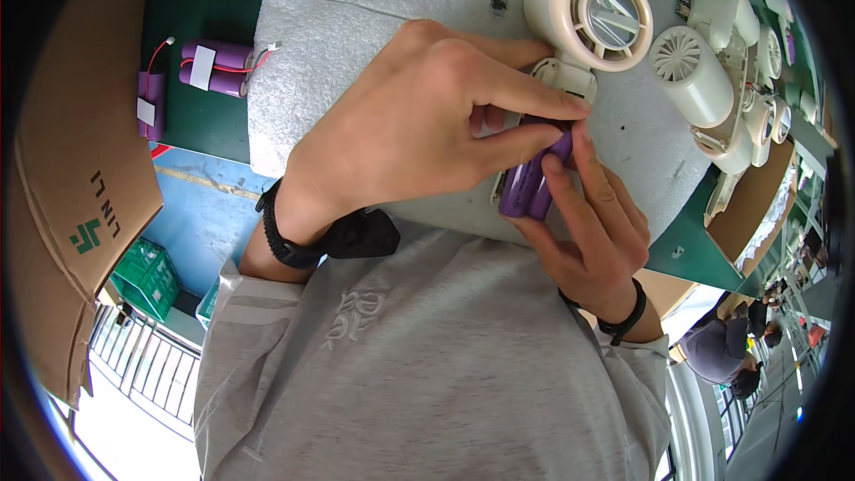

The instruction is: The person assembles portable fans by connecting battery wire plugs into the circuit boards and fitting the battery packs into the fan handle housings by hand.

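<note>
Battery pack (pixel 527 189) between both my hands, over a fan shell (pixel 588 18).
Left hand (pixel 419 125) pinches its top, right hand (pixel 592 232) cradles below; long axis runs away from me.

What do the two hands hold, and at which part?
Both hold the purple battery pack: left hand at its top end, right hand along its side and lower end.

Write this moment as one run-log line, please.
left hand: pinching purple battery pack | right hand: supporting pack from below | pack at cream fan housing | surface: white foam pad
</note>
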`<control>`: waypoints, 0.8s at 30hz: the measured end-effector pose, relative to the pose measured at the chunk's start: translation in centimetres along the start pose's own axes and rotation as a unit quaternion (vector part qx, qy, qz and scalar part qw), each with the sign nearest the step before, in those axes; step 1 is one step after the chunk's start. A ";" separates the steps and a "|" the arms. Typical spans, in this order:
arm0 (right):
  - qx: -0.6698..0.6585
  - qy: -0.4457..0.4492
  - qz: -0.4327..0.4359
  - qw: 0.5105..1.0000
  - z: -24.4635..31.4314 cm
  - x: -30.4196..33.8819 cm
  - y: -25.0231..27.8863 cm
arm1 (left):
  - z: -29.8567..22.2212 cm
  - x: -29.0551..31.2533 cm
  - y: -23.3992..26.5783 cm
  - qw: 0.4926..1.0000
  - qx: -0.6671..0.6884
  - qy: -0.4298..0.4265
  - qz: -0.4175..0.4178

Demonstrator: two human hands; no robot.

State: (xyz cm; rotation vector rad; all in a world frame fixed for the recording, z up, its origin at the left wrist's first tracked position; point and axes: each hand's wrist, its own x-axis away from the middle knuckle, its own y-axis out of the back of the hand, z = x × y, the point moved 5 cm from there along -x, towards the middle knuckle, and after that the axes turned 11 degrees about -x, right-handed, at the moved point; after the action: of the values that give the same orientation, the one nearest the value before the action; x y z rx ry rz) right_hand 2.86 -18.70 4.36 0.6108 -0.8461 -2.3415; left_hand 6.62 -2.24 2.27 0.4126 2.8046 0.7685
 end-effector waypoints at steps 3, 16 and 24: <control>-0.016 -0.006 -0.029 0.999 -0.1 0.4 -0.3 | -0.1 -0.1 0.2 1.000 0.010 0.009 0.015; -0.123 -0.178 -0.007 0.976 -1.2 -1.4 -0.5 | 0.2 0.1 0.0 0.999 0.015 0.036 0.029; -0.120 -0.200 0.000 0.972 -1.7 -2.8 -0.4 | -0.2 -0.6 0.5 0.999 -0.043 0.027 0.005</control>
State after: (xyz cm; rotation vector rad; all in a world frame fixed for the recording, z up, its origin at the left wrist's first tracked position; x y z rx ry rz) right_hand 5.81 -17.37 3.50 0.0341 -0.7089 -2.5571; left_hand 7.27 -2.14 2.74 0.3986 2.8082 0.9124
